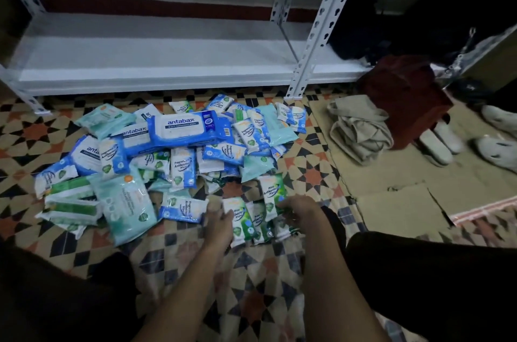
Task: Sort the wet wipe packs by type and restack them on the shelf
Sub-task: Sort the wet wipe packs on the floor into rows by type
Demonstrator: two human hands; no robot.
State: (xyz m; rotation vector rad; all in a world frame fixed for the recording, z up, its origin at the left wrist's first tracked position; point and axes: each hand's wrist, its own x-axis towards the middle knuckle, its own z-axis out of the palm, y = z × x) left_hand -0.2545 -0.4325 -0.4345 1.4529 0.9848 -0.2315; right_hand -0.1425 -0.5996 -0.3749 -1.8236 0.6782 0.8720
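A heap of wet wipe packs (179, 151) lies on the patterned floor in front of a white metal shelf (156, 61). It mixes large blue antabax packs (184, 129), small blue packs, pale teal packs (126, 204) and green pine packs. My left hand (219, 220) grips the left side of a small bunch of green pine packs (246, 222) near me. My right hand (300, 208) closes on the same bunch from the right, fingers on another green pine pack (272, 190).
The shelf's bottom board is bare on the left; dark bags (372, 31) fill the right bay. A maroon bag (405, 98), a folded beige cloth bag (361, 129), white shoes (442, 143) and flattened cardboard (391, 190) lie to the right. My dark-clad knees frame the bottom corners.
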